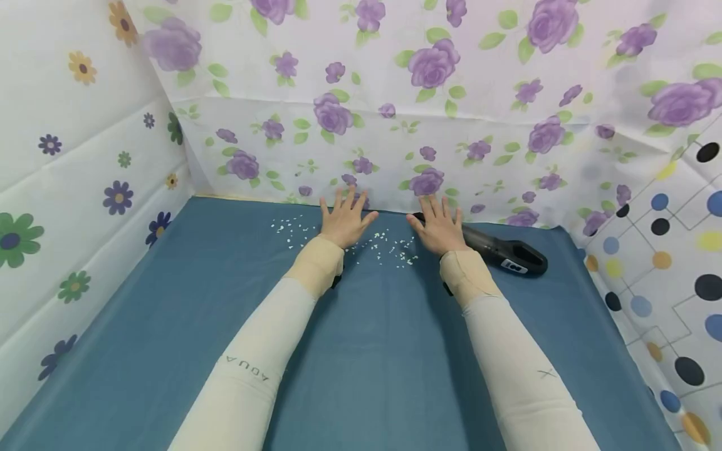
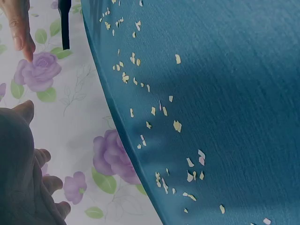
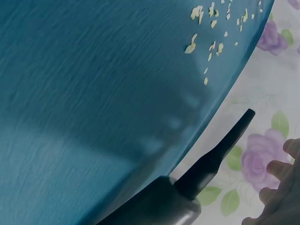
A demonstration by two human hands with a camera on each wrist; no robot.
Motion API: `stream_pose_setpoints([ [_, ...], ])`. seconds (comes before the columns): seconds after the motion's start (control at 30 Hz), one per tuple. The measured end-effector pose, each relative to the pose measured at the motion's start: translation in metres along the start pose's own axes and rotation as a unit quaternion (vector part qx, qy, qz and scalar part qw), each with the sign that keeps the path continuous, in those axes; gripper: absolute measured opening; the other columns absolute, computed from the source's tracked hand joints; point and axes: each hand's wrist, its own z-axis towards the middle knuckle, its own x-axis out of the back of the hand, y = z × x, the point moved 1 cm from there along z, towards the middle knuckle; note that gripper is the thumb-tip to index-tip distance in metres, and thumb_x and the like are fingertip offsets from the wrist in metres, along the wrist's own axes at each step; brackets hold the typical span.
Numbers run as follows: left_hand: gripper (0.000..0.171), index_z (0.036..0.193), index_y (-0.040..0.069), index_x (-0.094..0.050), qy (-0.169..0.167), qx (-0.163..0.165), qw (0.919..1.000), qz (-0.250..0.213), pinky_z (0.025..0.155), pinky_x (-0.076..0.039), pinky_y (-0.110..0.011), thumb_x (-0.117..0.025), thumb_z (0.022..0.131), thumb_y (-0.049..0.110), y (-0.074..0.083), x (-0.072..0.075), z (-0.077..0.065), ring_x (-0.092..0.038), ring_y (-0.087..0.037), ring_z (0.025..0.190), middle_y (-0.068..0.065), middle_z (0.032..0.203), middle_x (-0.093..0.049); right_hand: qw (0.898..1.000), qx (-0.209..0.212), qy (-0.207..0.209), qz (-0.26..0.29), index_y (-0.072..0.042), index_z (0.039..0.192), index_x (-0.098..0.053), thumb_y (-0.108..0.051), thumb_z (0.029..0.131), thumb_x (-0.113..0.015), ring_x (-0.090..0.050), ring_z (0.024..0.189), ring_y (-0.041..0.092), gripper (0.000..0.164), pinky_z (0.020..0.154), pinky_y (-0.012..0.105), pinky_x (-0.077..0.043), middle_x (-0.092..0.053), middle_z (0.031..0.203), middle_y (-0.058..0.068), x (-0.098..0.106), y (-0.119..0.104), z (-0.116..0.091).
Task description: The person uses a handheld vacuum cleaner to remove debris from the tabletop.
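Both hands reach out over the far part of a blue-covered table, fingers spread and nothing in them. The left hand (image 1: 342,222) is above the scattered small white scraps (image 1: 410,259), which lie on both sides of it. In the left wrist view the scraps (image 2: 177,126) look like thin torn flakes. To the right, the right hand (image 1: 440,227) overlaps the front of a black handheld vacuum cleaner (image 1: 491,248), hiding part of it. The right wrist view shows the vacuum's narrow nozzle (image 3: 206,168) beside the fingers (image 3: 280,169), which are not wrapped around it.
A purple-flowered sheet (image 1: 338,150) hangs right behind the table's far edge. Patterned sheets also stand along the left side (image 1: 84,188) and right side (image 1: 677,263). The blue cloth (image 1: 372,351) stretches toward me beneath both forearms.
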Motion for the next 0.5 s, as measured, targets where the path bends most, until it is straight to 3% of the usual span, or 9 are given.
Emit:
stream_pose_setpoints([
  [0.27, 0.072, 0.169, 0.025, -0.014, -0.016, 0.000, 0.9998, 0.006, 0.122, 0.004, -0.069, -0.029, 0.109, 0.062, 0.005, -0.003, 0.005, 0.003, -0.034, 0.161, -0.008, 0.175, -0.004, 1.000, 0.009, 0.010, 0.019, -0.015, 0.169, -0.008, -0.064, 0.109, -0.026, 0.007, 0.159, 0.039, 0.079, 0.123, 0.066, 0.007, -0.003, 0.174, 0.016, 0.006, 0.019, -0.007],
  [0.5, 0.075, 0.169, 0.024, -0.015, -0.021, -0.014, 0.9996, -0.011, 0.122, 0.002, -0.069, -0.028, 0.107, 0.065, 0.005, -0.006, 0.008, 0.002, -0.034, 0.161, -0.009, 0.175, -0.006, 0.999, 0.002, 0.012, 0.036, -0.012, 0.168, -0.008, -0.065, 0.108, -0.026, 0.007, 0.159, 0.042, 0.083, 0.123, 0.064, 0.012, -0.004, 0.174, 0.017, 0.009, 0.034, -0.013],
])
